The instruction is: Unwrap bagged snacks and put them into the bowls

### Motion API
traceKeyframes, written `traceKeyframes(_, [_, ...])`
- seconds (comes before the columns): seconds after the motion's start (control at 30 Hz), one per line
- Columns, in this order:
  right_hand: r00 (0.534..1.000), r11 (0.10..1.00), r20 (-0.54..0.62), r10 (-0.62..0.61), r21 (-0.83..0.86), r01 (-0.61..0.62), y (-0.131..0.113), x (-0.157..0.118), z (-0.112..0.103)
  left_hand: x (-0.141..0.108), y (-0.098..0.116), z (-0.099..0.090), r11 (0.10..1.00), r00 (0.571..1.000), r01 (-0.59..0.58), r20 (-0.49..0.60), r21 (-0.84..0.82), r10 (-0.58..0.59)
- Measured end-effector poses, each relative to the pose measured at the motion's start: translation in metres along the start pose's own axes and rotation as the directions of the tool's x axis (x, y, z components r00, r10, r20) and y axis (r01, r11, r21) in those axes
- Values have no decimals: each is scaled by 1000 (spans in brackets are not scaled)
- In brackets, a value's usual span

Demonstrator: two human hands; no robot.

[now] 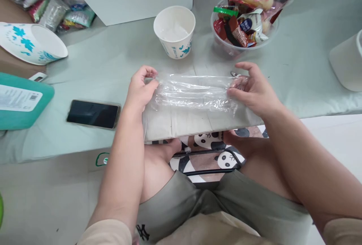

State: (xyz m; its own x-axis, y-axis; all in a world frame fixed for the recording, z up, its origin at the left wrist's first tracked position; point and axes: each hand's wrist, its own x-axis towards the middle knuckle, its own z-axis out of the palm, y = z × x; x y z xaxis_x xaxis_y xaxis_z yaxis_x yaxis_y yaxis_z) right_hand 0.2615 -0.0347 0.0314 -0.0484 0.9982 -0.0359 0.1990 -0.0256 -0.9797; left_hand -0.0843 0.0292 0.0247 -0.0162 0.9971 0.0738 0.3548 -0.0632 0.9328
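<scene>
"Two ends held — where's the clear plastic point(195, 91)?"

"Mid-dial, with the paper cup point(175, 46) at twelve. Left hand point(140, 88) pinches its nine o'clock end; right hand point(256, 91), thumb and forefinger parted, holds the crumpled three o'clock end."

"How far along?"

"Partway, I'd judge — stretched lengthwise, but creases remain and it isn't opened flat."
</scene>
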Motion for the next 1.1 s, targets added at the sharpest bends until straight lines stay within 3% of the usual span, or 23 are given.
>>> traceKeyframes(0.07, [1000,997,16,-14,82,12,-6,-2,1,2,-2,-8,995,995,84,-44,-49,-86])
traceKeyframes(0.1, [999,993,35,-8,116,4,-9,-4,2,1,0,-11,995,994,66,-81,-74,-72])
traceKeyframes(0.17, [995,985,95,13,170,-29,-18,-9,5,-6,12,-12,989,985,-138,-113,-55,131])
traceKeyframes(0.23, [979,975,200,36,208,-79,-29,-16,9,-21,33,-6,928,928,-369,77,42,366])
traceKeyframes(0.27, [963,968,267,43,226,-106,-36,-20,11,-29,47,0,872,866,-484,183,76,465])
traceKeyframes(0.3, [942,961,334,46,244,-133,-43,-23,12,-37,60,7,843,828,-526,292,111,478])
traceKeyframes(0.4, [888,936,457,54,286,-205,-56,-31,12,-54,90,32,874,782,-464,531,146,327])
traceKeyframes(0.47, [895,903,441,72,353,-246,-55,-31,10,-58,94,47,939,753,-311,641,149,148])
traceKeyframes(0.5, [913,874,397,91,409,-264,-53,-29,9,-57,91,53,967,757,-232,644,106,111])
traceKeyframes(0.57, [959,801,245,141,541,-257,-44,-24,8,-55,79,63,997,823,-54,564,-46,71])
traceKeyframes(0.63, [977,763,79,196,614,-203,-34,-19,10,-51,64,70,969,908,98,419,-228,7])
traceKeyframes(0.73, [979,795,5,205,582,-170,-26,-15,21,-47,47,79,926,966,173,242,-335,-92])
traceKeyframes(0.9, [975,850,99,197,478,-221,-28,-17,53,-50,41,89,974,997,69,30,-214,-64])
traceKeyframes(1.1, [920,729,127,371,574,-373,-29,-13,75,-59,50,90,992,987,-126,-106,-6,125])
